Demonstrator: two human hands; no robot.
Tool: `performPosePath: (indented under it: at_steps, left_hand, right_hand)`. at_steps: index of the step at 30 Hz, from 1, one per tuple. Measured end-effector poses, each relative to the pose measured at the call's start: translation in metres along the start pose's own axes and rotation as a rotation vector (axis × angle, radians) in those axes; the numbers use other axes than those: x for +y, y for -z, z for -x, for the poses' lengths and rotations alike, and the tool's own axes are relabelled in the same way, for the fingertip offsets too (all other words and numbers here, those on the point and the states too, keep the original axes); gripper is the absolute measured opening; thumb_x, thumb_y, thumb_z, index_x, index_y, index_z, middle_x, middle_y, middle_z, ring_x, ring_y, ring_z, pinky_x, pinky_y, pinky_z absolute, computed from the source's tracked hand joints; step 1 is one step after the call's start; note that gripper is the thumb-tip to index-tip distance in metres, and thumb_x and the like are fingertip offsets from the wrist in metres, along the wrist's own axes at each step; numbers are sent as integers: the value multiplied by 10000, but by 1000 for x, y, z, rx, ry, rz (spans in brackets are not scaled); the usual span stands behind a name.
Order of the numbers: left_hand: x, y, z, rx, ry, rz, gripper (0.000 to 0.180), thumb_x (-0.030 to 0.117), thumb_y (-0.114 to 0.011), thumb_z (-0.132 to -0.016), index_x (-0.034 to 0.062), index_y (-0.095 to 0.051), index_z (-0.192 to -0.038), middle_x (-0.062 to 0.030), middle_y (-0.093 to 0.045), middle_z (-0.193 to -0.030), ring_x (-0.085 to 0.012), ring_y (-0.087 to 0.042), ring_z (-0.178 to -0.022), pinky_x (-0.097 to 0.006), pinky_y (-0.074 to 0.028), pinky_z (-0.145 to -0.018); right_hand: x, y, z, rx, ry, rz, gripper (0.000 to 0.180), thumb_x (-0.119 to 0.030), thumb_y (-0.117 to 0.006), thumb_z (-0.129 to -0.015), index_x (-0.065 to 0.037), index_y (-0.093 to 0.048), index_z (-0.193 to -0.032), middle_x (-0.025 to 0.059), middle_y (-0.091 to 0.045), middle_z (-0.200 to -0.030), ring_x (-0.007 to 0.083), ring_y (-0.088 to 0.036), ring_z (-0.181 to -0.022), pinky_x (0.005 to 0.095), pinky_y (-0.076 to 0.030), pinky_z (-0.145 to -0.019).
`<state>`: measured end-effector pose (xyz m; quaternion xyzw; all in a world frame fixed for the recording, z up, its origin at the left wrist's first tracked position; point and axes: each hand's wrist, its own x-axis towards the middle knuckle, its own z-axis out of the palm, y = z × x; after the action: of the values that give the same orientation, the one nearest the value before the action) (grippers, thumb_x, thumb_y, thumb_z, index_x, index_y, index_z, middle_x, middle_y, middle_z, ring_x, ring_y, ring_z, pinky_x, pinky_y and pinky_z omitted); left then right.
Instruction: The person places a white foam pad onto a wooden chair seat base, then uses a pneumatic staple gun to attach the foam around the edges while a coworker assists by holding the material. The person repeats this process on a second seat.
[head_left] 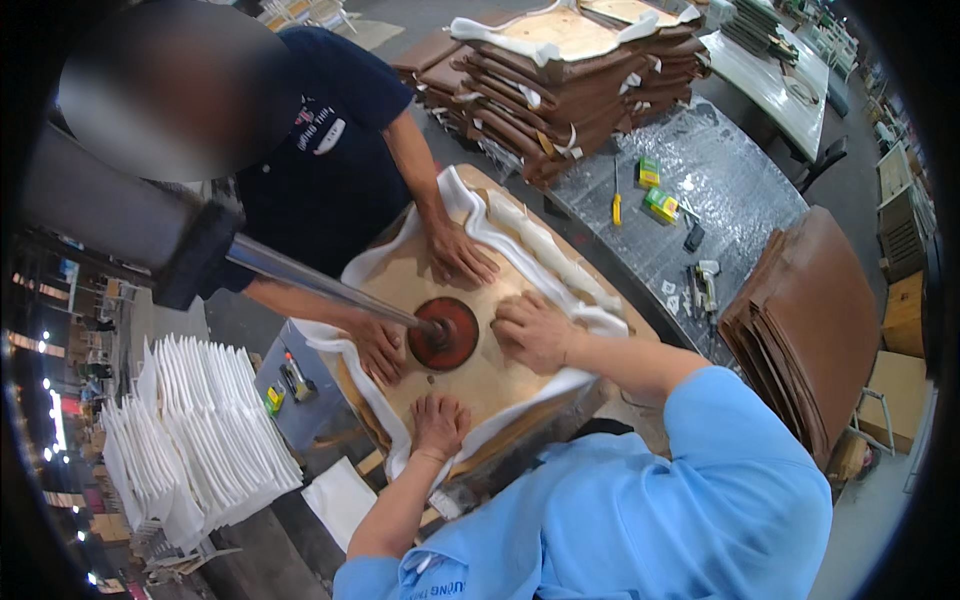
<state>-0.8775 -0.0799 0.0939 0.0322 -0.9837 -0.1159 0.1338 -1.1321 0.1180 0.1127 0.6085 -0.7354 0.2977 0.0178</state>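
A plywood panel (478,388) with white padding (480,440) sticking out around its edges lies in front of me. A round red press disc (445,345) on a metal rod (320,280) rests on its middle. My left hand (440,424) lies on the near edge of the panel, its fingers slightly bent and holding nothing. Right of the disc, my right hand (537,332) leans on the wood with fingers curled in, nothing visible in them. Opposite me, a co-worker's two hands (460,255) press flat on the panel's far and left parts.
White padding sheets (190,440) are stacked at left. Brown covered panels (560,100) are piled at the back, and brown sheets (800,320) at right. A plastic-covered table (650,130) carries a yellow-handled screwdriver (616,208), small green-yellow boxes (660,205) and a staple gun (703,285).
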Motion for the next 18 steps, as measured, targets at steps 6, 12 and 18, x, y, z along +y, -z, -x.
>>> performPosePath:
  at_steps: [6, 12, 18]
  left_hand:
    - [10, -6, 9, 71, 61, 10, 207, 283, -735, -878, 133, -613, -952, -106, -550, -995, -349, -547, -983, -502, -397, -902]
    - [15, -12, -3, 131, 73, 58, 188, 258, -735, -871, 126, -608, -913, -104, -555, -971, -343, -553, -968, -497, -398, -868]
    - [13, -11, 2, 146, 97, 90, 167, 240, -725, -864, 130, -607, -908, -104, -552, -957, -348, -554, -959, -499, -404, -861]
  right_hand:
    - [1, -8, -3, -89, -185, 98, 594, -378, -693, -951, -79, -557, -1445, 195, -497, -1519, 366, -427, -1468, 548, -333, -1208]
    - [66, 39, -1, -368, -369, 24, 568, -192, -601, -1007, -92, -479, -1553, 163, -421, -1643, 382, -521, -1409, 459, -484, -1123]
    - [21, 5, -14, -187, -356, 71, 596, -197, -633, -1000, -108, -460, -1563, 248, -421, -1609, 424, -469, -1448, 525, -447, -1152]
